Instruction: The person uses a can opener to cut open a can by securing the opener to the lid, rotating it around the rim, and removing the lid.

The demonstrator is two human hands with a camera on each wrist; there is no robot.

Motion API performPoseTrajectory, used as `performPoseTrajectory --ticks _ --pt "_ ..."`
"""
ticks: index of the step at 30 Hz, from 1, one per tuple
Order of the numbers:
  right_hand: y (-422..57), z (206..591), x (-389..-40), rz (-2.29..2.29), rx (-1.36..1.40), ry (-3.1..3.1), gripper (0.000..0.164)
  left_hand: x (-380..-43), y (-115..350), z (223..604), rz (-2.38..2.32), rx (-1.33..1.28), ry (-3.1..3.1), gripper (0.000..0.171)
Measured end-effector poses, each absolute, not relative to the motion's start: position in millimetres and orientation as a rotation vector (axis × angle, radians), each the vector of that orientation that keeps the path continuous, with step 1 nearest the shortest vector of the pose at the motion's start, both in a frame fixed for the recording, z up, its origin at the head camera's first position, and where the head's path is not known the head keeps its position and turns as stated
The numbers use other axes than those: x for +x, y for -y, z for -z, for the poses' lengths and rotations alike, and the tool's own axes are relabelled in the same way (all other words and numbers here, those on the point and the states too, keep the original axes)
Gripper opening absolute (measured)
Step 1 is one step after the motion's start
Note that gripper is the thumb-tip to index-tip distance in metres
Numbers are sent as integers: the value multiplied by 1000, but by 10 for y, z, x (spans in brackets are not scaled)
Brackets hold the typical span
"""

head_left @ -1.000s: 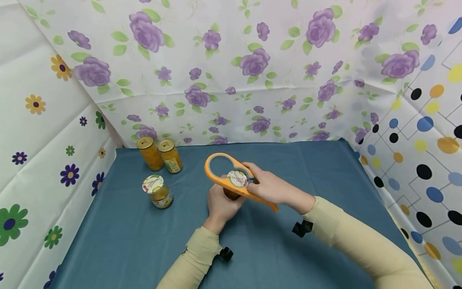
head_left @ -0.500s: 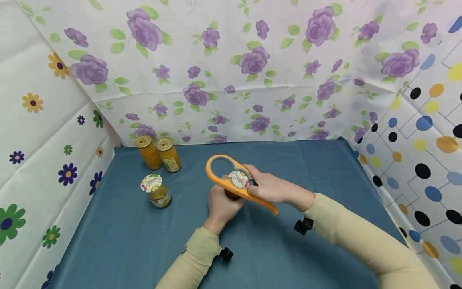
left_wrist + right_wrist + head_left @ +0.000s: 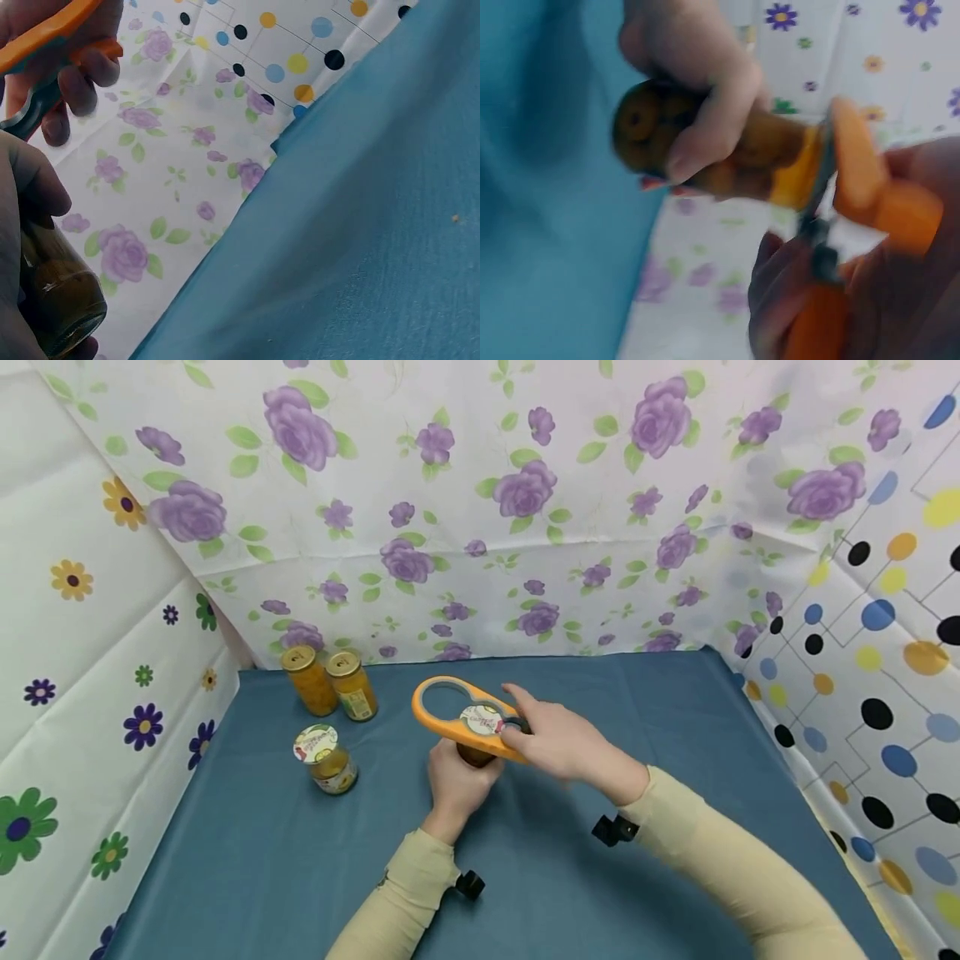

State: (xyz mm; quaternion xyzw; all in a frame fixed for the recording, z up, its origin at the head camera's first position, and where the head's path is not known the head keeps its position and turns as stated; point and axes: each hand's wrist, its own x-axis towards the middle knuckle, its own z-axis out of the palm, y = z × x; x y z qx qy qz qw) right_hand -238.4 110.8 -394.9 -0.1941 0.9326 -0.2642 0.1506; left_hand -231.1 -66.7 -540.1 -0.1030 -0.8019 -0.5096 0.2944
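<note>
Near the middle of the table, my left hand (image 3: pixel 456 781) grips a glass jar (image 3: pixel 757 161) round its body. The jar is tilted, with dark olive-brown contents and a yellow band by the lid. An orange jar opener (image 3: pixel 442 725) with grey inner edges sits around its white printed lid (image 3: pixel 480 720). My right hand (image 3: pixel 558 739) holds the opener at its handle end, thumb and fingers around it, and covers most of the handles. In the left wrist view, the jar's base (image 3: pixel 71 319) shows below my left fingers. The right wrist view is blurred.
Two gold-lidded jars, one (image 3: pixel 311 681) beside the other (image 3: pixel 354 687), stand at the back left of the blue tablecloth (image 3: pixel 637 710). Nearer stands a shorter jar (image 3: pixel 333 768) with a patterned lid. Patterned cloth walls (image 3: pixel 480 593) border the table at the back and sides.
My right hand has moved slightly left with the opener, and the handle end that stuck out at lower right is now hidden. My left hand stays nearly in place on the jar.
</note>
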Motion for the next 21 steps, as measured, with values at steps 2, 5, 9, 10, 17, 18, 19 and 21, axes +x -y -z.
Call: performPoseTrajectory --ticks 2,5,9,10,17,18,19,21 --pt "-1062 3955 -2291 677 -557 -2810 72 -2316 672 5401 1387 -249 2101 41" --pt "-999 3994 -2161 536 -581 -2984 84 -2321 684 5370 1399 -249 2071 38" --pt "-931 4086 -2086 486 -627 -3164 87 -2329 735 5310 1349 -279 2082 39" --pt "-926 4113 -2080 504 -634 -3194 85 -2328 743 5301 1333 -284 2087 39" --pt "-960 4225 -2024 704 -623 -3263 78 -2308 766 5297 1279 -359 2114 47" --pt "-969 4231 -2018 716 -625 -3265 78 -2309 768 5302 1284 -378 2115 48" --pt "-981 4232 -2013 720 -630 -3268 78 -2313 766 5308 1297 -401 2111 48" --pt "-1012 4229 -2009 714 -650 -3270 76 -2322 763 5323 1342 -452 2099 51"
